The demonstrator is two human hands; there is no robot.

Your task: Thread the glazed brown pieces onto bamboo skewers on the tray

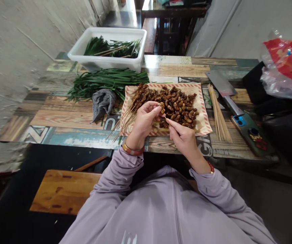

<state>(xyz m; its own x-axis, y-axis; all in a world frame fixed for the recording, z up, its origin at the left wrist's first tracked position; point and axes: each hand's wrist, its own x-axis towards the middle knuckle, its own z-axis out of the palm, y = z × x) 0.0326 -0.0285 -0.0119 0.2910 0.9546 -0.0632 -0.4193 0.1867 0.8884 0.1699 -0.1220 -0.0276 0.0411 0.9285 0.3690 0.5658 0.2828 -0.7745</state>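
"Fingers?"

"I see the left hand point(146, 118) pinching a glazed brown piece point(162, 107) above the striped paper point(205, 128), apparently steadying it against the thin stick point(166, 118) gripped in the right hand point(183, 136)."

"Around the paper?"

"Loaded sticks point(142, 93) lie on its left, bare ends overhanging, probably for easy gripping; loose brown pieces point(180, 103) heap beside them. Behind it, leftward, a white tub point(105, 64) holds green leaves point(96, 46) and a few sticks."
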